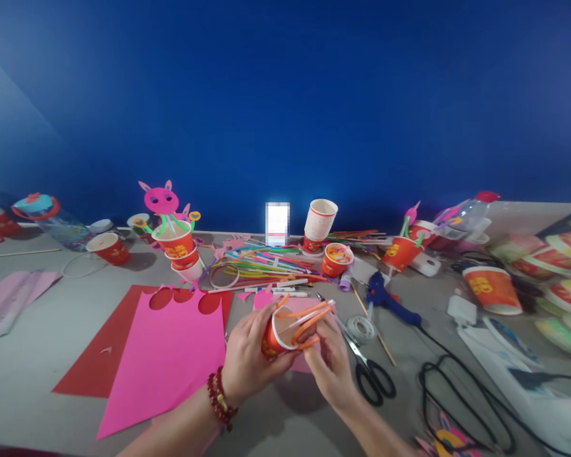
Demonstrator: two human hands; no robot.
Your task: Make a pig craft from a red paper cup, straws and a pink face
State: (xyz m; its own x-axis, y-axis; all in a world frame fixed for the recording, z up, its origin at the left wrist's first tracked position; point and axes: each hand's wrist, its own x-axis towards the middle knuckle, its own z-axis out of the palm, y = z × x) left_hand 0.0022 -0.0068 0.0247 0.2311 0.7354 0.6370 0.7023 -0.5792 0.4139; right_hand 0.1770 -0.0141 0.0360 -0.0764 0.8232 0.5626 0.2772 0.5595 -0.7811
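My left hand [250, 349] is wrapped round a red paper cup [272, 339], tilted with its white rim toward the right. Orange pipe cleaners [309, 320] and a pale stick come out of the cup's mouth. At the rim, my right hand [330, 358] has its fingers closed on an orange pipe cleaner. Its fingertips are partly hidden behind the pipe cleaners. Pink paper lies under both hands. A pair of scissors [374, 377] with black handles rests just right of my right hand, beside a roll of clear tape [360, 328].
Pink card [171, 355] over red card [95, 349] lies on the left. Pipe cleaners and markers spread across the back. A stack of paper cups [320, 219] stands behind. To the right are a blue glue gun [393, 304], its looping black cord and a white power strip [509, 381].
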